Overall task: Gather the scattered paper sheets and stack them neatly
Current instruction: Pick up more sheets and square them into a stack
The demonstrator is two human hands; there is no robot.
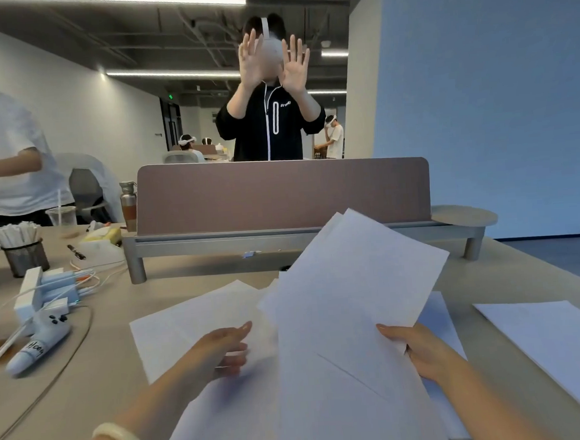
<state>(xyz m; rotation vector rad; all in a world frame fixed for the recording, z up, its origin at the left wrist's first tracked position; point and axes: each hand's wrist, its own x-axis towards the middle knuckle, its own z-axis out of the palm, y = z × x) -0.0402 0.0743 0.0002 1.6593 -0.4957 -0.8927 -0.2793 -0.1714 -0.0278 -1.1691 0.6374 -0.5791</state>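
Right grip: my right grip point(424, 351) pinches the held sheets point(349, 301) at their near right edge, thumb on top and fingers underneath.
Held sheets: a loose bundle of at least two, lifted off the tabletop point(98, 388) and tilted up toward the far divider point(280, 193). The corners are fanned, not squared.
Left grip: my left grip point(222, 350) is low over the left sheet point(179, 330), thumb out and fingers curled. It is blurred, and I cannot tell whether it has hold of paper or only hovers.
Left sheet: flat on the tabletop, left of the bundle and skewed, its right edge hidden under the bundle.
Near sheets: more paper, the near sheets point(234, 423), lies flat close to me beneath the bundle; I cannot count the layers.
Right sheet: the right sheet point(547, 342) lies alone at the right side of the tabletop, well apart from everything else.
Done so far: I judge the task partly done, since some paper is already collected in one grip.
Left to do: by my reading, the left sheet, the near sheets and the right sheet all need gathering, and then the whole lot needs its edges aligned and a neat set-down.
Watch: the controller point(40, 344) and cables sit at the left, clear of the paper.
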